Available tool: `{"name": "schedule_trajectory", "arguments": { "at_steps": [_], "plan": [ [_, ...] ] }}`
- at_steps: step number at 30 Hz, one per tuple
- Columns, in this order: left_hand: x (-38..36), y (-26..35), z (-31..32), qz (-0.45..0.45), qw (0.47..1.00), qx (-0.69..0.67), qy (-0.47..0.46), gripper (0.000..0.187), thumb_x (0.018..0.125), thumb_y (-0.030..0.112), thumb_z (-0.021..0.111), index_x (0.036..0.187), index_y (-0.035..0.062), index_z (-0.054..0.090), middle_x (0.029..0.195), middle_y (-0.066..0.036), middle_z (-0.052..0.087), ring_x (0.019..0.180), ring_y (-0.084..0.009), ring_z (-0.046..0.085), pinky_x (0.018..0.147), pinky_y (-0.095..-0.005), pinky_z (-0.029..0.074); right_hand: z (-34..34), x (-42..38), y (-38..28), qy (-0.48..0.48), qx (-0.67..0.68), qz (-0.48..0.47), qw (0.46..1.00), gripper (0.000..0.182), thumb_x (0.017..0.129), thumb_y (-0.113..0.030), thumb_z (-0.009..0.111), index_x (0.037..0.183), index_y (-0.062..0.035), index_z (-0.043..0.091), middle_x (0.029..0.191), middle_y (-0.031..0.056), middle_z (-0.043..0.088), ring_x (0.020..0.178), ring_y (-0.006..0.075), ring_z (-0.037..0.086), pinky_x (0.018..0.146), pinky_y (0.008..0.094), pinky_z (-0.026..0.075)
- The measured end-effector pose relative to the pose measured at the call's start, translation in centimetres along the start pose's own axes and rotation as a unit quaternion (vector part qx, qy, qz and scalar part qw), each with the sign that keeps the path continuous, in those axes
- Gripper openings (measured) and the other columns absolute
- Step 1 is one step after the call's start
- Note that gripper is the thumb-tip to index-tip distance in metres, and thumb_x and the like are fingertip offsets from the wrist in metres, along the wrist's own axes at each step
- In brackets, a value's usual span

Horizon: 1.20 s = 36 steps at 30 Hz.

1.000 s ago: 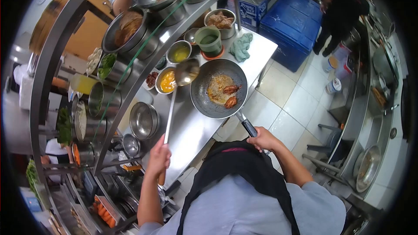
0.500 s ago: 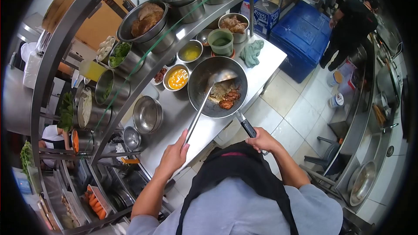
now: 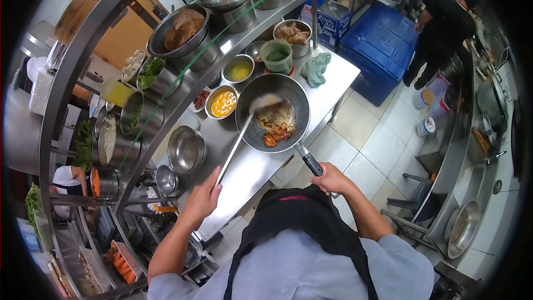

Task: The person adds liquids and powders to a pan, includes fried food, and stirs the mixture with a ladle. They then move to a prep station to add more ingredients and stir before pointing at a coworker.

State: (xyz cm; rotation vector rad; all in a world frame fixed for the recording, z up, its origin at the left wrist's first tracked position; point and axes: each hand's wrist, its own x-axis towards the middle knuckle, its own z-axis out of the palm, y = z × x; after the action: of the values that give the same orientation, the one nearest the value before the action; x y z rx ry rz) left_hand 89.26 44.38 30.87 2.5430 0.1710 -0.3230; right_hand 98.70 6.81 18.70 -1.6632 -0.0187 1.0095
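Ladle bowl blurs inside the wok; left hand grips its shaft, right hand wraps the wok handle, hiding its end.

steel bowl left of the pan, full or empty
Empty: the steel bowl on the counter shows only bare shiny metal inside, unlike the sauce-filled bowl behind it.

A pan is sitting on the counter ahead of the right hand, with bowls lying beyond the left hand.
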Motion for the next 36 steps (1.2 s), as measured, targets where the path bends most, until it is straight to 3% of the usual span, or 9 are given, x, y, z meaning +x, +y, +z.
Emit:
{"name": "schedule_trajectory", "arguments": {
  "at_steps": [3, 11, 12, 13, 14, 16, 20, 28, 36],
  "plan": [
    [-2.2, -0.6, -1.0, 0.09, 0.994, 0.059, -0.025, 0.057, 0.096, 0.019, 0.053, 0.15, 0.0157, 0.035, 0.088, -0.03, 0.065, 0.084, -0.0496, 0.062, 0.077, -0.0527, 0.048, 0.0, 0.0, 0.3, 0.013, 0.013, -0.013, 1.0, 0.019, 0.086, -0.01, 0.066, 0.084, -0.0035, 0.048, 0.054, 0.002, 0.05, 0.041, 0.0112, 0.05, 0.037, 0.0282, 0.041],
    [-0.7, 0.4, -0.1, -0.038, 0.998, 0.055, -0.011, 0.061, 0.096, 0.017, 0.049, 0.153, 0.0143, 0.027, 0.101, -0.035, 0.062, 0.088, -0.0537, 0.059, 0.079, -0.0551, 0.047, 0.8, -0.7, -1.7, 0.04, -0.023, -0.03, 0.999, 0.011, 0.085, -0.007, 0.059, 0.086, -0.0037, 0.048, 0.053, 0.0033, 0.05, 0.04, 0.0132, 0.049, 0.038, 0.0295, 0.04],
    [-0.9, -2.7, 1.7, 0.082, 0.992, 0.078, 0.052, 0.058, 0.099, 0.018, 0.046, 0.154, 0.0155, 0.026, 0.089, -0.026, 0.067, 0.067, -0.0436, 0.065, 0.064, -0.0493, 0.051, 1.0, -0.4, -1.9, 0.042, -0.021, -0.039, 0.998, 0.011, 0.085, -0.007, 0.059, 0.086, -0.0034, 0.048, 0.053, 0.0037, 0.05, 0.039, 0.0135, 0.049, 0.038, 0.0296, 0.04],
    [-1.3, -2.1, 1.7, 0.083, 0.992, 0.08, 0.051, 0.058, 0.099, 0.018, 0.046, 0.154, 0.0155, 0.026, 0.089, -0.026, 0.067, 0.067, -0.0436, 0.065, 0.064, -0.0493, 0.051, 1.2, -0.1, -2.0, 0.043, -0.02, -0.039, 0.998, 0.011, 0.085, -0.007, 0.059, 0.086, -0.0034, 0.048, 0.053, 0.0037, 0.05, 0.039, 0.0135, 0.049, 0.038, 0.0296, 0.04],
    [-1.9, -0.6, 1.6, -0.057, 0.997, -0.052, -0.032, 0.058, 0.101, 0.019, 0.045, 0.155, 0.0163, 0.024, 0.08, -0.017, 0.062, 0.059, -0.0318, 0.061, 0.056, -0.0427, 0.05, 1.5, 0.2, -2.2, 0.048, -0.013, -0.037, 0.998, 0.011, 0.085, -0.008, 0.058, 0.086, -0.0029, 0.048, 0.053, 0.0041, 0.05, 0.04, 0.0138, 0.05, 0.038, 0.0301, 0.041],
    [-3.0, 2.2, 2.0, -0.217, 0.921, -0.291, -0.143, 0.058, 0.104, 0.02, 0.041, 0.157, 0.018, 0.017, 0.067, 0.002, 0.041, 0.051, -0.0065, 0.043, 0.042, -0.0254, 0.044, 1.9, 0.7, -2.5, 0.053, -0.008, -0.035, 0.998, 0.012, 0.085, -0.008, 0.058, 0.086, -0.0024, 0.048, 0.053, 0.0045, 0.05, 0.04, 0.0141, 0.05, 0.038, 0.0305, 0.042],
    [-3.7, 5.3, 3.5, -0.252, 0.805, -0.505, -0.184, 0.054, 0.106, 0.024, 0.038, 0.156, 0.0215, 0.018, 0.074, 0.0, 0.045, 0.048, -0.0075, 0.04, 0.043, -0.0253, 0.045, 3.1, 1.5, -2.4, 0.078, -0.025, -0.029, 0.996, 0.012, 0.085, -0.009, 0.057, 0.088, -0.001, 0.049, 0.055, 0.0062, 0.051, 0.041, 0.0158, 0.053, 0.039, 0.0326, 0.044],
    [-2.5, 9.8, 2.2, -0.233, 0.697, -0.639, -0.229, 0.05, 0.105, 0.028, 0.042, 0.153, 0.0208, 0.027, 0.073, 0.002, 0.042, 0.047, -0.0045, 0.038, 0.042, -0.0218, 0.04, 3.5, 1.2, -2.1, 0.08, -0.054, -0.01, 0.995, 0.013, 0.087, -0.01, 0.055, 0.089, 0.0009, 0.048, 0.056, 0.0073, 0.053, 0.042, 0.0171, 0.055, 0.04, 0.0332, 0.046],
    [1.0, 8.3, -0.5, -0.246, 0.539, -0.761, -0.263, 0.021, 0.105, 0.023, 0.041, 0.125, 0.018, 0.046, 0.071, 0.003, 0.043, 0.043, -0.0019, 0.037, 0.037, -0.0212, 0.038, 2.4, -0.8, -2.0, 0.047, -0.022, -0.01, 0.999, 0.017, 0.086, -0.011, 0.062, 0.086, -0.0015, 0.047, 0.053, 0.0039, 0.051, 0.04, 0.0134, 0.05, 0.038, 0.0299, 0.043]
  ]
}}
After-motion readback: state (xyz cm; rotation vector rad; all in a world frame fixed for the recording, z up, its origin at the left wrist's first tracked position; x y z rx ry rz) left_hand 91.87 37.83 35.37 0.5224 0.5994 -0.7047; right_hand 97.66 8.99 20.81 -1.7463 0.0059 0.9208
